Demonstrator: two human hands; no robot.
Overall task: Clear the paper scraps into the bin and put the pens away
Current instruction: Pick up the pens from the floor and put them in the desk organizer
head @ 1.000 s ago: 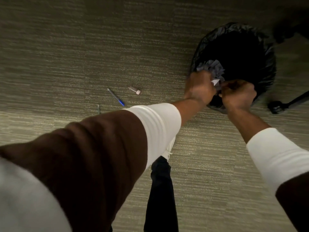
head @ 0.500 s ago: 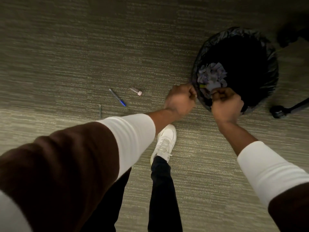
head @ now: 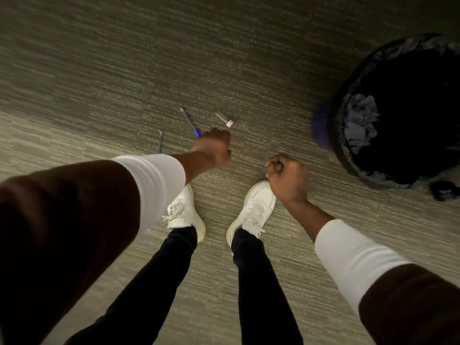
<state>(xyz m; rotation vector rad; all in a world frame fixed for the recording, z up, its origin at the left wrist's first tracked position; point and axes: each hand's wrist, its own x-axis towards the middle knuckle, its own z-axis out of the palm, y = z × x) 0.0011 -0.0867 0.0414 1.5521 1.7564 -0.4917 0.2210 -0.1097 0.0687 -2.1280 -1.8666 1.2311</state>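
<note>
Both fists (head: 214, 145) (head: 286, 178) left the bin (head: 373, 66); blue pen (head: 190, 122) beside left grip

bin (head: 408, 115) cut by right edge | blue pen (head: 189, 122) tip behind left hand (head: 213, 148)

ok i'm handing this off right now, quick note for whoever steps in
Left hand: fisted, low over the carpet beside the blue-tipped pen; whether it grips anything is unclear.
Right hand: fisted above the right shoe; contents not visible.
Bin: at right, paper scraps inside.
On the carpet: the blue-tipped pen, a thin dark pen, and a small pink-ended piece.
Done: no loose scraps visible on the floor.
Left: pick up the pens and the small piece, put them away.
</note>
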